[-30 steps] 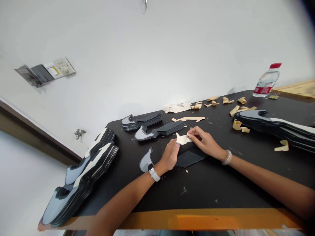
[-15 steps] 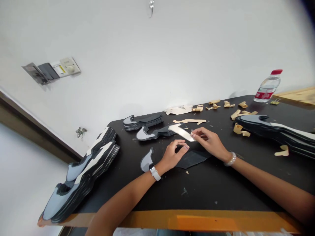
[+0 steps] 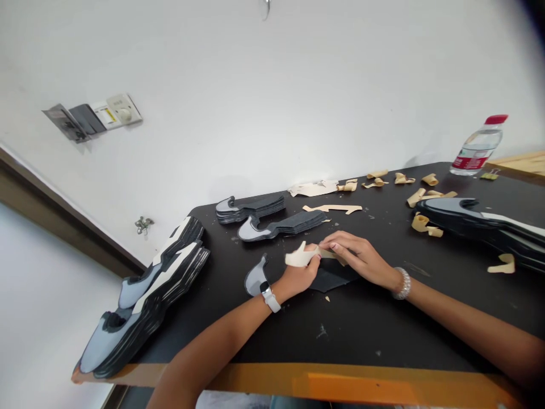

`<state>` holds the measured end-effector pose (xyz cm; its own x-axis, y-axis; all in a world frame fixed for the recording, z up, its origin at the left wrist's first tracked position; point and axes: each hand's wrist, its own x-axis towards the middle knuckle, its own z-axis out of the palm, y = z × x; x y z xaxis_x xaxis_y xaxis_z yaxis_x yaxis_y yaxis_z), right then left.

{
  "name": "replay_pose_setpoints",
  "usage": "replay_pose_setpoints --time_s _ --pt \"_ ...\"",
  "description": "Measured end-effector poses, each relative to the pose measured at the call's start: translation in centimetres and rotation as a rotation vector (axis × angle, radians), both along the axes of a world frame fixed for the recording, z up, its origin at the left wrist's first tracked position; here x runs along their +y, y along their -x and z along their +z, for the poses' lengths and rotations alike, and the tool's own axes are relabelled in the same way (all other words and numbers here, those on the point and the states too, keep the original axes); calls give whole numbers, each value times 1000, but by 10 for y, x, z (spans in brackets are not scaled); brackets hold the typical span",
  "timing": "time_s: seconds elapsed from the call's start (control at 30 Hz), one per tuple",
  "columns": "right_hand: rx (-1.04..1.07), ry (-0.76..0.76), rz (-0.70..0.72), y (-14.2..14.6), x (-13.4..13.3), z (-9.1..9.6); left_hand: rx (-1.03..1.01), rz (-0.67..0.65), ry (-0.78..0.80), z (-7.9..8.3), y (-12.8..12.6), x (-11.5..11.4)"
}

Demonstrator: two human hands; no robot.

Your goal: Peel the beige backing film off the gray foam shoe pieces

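1 head view, tilted, seemingly near table (image 3: 383, 329)

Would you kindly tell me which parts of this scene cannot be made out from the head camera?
- Paper strip in the left hand: head view, its other end hidden under the right hand.
- Dark piece: head view, partly covered by both hands.
- Water bottle label: head view, too small to read.

A paper strip (image 3: 298, 258) hangs over a flat piece (image 3: 336, 279), stacks (image 3: 276, 226) behind it (bottle (image 3: 479, 146) far right).
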<state>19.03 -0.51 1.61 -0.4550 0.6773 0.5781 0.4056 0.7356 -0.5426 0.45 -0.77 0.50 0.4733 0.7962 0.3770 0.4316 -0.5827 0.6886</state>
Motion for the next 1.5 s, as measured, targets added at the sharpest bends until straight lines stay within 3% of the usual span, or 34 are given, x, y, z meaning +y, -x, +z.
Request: replay_pose_setpoints --time_s 0.17,0.3,0.6,0.87,1.1,1.33,1.5 --pt "-114 -239 -93 0 -1 -4 -88 20 60 0 -1 3" --pt "-194 -320 -119 3 -3 -4 -141 55 91 0 -1 2" --pt "-221 -312 -125 4 -4 -5 -34 75 -45 4 0 -2" --pt "-226 -332 -188 7 -5 -5 34 141 -97 -5 0 3" --pt "-205 -219 -200 6 -6 -5 124 161 -236 -5 0 1" --pt "-188 -127 -120 2 -4 -5 93 197 -265 -7 0 -2" --pt "-257 -227 -133 2 -6 -6 137 179 -317 -10 0 -2"
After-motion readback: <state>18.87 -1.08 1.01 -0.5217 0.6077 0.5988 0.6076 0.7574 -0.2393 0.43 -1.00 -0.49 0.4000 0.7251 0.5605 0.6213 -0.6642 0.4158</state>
